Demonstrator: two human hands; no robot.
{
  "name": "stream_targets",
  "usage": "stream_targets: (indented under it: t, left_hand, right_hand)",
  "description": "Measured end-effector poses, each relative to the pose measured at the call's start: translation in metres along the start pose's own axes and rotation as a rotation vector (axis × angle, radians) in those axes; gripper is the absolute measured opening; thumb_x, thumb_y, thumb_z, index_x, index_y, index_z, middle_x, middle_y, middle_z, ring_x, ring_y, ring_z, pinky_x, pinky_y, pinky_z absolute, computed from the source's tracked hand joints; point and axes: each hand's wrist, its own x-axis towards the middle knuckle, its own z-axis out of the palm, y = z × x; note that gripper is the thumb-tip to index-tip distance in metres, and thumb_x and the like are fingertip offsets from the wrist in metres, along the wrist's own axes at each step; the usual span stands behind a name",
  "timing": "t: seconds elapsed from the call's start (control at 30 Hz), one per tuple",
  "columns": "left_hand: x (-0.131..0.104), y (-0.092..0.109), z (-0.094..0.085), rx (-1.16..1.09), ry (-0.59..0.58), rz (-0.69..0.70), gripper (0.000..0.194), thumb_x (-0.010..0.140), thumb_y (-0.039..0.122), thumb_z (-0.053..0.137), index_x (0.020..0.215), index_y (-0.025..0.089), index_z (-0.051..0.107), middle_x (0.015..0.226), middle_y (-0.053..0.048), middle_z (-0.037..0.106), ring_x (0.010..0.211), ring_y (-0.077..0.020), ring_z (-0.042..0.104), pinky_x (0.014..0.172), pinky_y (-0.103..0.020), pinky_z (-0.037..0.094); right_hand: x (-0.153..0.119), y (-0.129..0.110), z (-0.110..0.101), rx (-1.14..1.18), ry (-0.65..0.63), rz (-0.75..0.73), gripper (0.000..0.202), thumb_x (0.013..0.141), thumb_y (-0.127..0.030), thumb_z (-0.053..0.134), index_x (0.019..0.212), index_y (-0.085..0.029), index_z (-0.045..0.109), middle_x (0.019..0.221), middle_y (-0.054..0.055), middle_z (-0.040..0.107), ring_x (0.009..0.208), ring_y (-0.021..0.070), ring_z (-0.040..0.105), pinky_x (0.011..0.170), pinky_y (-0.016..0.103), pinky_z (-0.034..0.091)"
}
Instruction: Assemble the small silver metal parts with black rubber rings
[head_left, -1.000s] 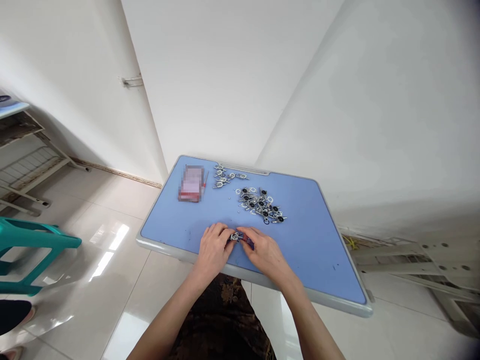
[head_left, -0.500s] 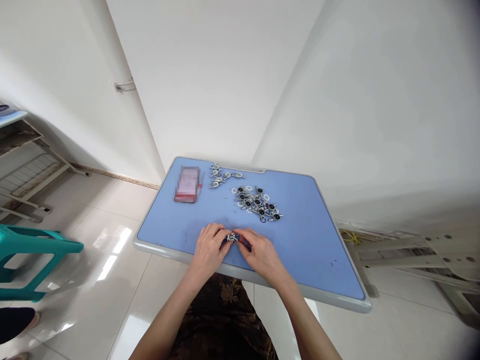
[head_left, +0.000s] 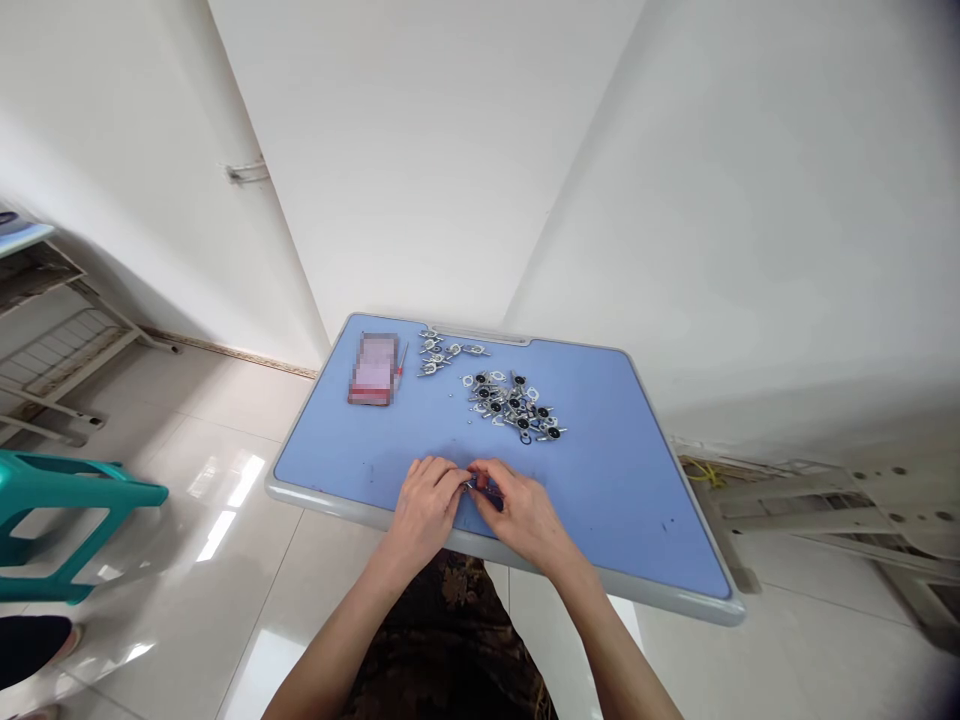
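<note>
My left hand (head_left: 429,502) and my right hand (head_left: 517,505) meet low over the near part of the blue table (head_left: 600,480). Between their fingertips is a small metal part (head_left: 471,484), mostly covered by the fingers. Both hands are closed on it in a pinch. Just beyond them lies a pile of metal fittings with round black centres (head_left: 514,404), mixed with flat oval rings. Farther back and to the left sits a smaller group of similar metal parts (head_left: 431,367) without black centres.
A phone (head_left: 373,370) lies at the table's left, with a thin red-and-silver tool (head_left: 401,365) beside it. White walls (head_left: 435,160) rise behind the table. A green stool (head_left: 75,520) and part of another person's foot (head_left: 71,640) are at the left.
My left fingers have turned over the metal part and now cover more of it. The part shows less than before. The piles on the table stay put.
</note>
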Motion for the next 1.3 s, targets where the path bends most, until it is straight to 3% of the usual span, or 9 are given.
stream_targets:
  t: [0.2,0.37,0.57,1.07,1.3]
  left_hand:
    - [-0.004,-0.001,-0.004,-0.105,-0.02,-0.036,0.027,0.089,0.019,0.051,0.116,0.023,0.056,0.088,-0.003,0.064,0.082,-0.019,0.058,0.077,-0.035,0.044]
    - [-0.004,-0.008,-0.014,-0.278,0.087,-0.145,0.024,0.09,0.016,0.048,0.109,0.023,0.061,0.095,-0.005,0.063,0.087,-0.0172,0.058,0.082,-0.033,0.047]
    - [0.001,-0.012,-0.014,-0.179,0.031,-0.117,0.019,0.088,0.017,0.054,0.099,0.024,0.068,0.094,-0.004,0.062,0.09,-0.0172,0.058,0.084,-0.034,0.047]
    - [0.007,-0.009,-0.011,-0.082,-0.052,-0.177,0.019,0.083,0.015,0.06,0.099,0.025,0.067,0.098,-0.004,0.062,0.092,-0.0187,0.058,0.083,-0.036,0.043]
    - [0.013,-0.01,-0.012,-0.054,-0.08,-0.184,0.023,0.083,0.017,0.061,0.104,0.025,0.065,0.103,-0.004,0.063,0.095,-0.02,0.058,0.082,-0.036,0.042]
  right_hand:
    - [-0.001,0.003,-0.003,0.098,0.006,-0.102,0.018,0.09,-0.021,0.042,0.091,-0.022,0.06,0.087,0.003,0.065,0.074,0.0155,0.062,0.064,0.026,0.049]
    - [-0.005,0.009,-0.004,0.146,0.015,-0.155,0.021,0.091,-0.021,0.043,0.089,-0.022,0.064,0.088,0.004,0.066,0.071,0.0148,0.062,0.062,0.026,0.049]
    - [-0.01,0.013,-0.007,0.148,0.002,-0.149,0.023,0.093,-0.023,0.043,0.092,-0.023,0.066,0.091,0.006,0.067,0.076,0.0164,0.063,0.066,0.029,0.051]
    - [-0.022,0.028,-0.01,0.133,0.155,-0.058,0.02,0.092,-0.027,0.044,0.091,-0.021,0.063,0.088,0.006,0.066,0.067,0.0147,0.06,0.059,0.027,0.049]
    - [-0.015,0.023,-0.008,0.084,0.23,0.088,0.019,0.089,-0.029,0.045,0.086,-0.022,0.063,0.083,0.004,0.068,0.067,0.0162,0.062,0.061,0.028,0.047]
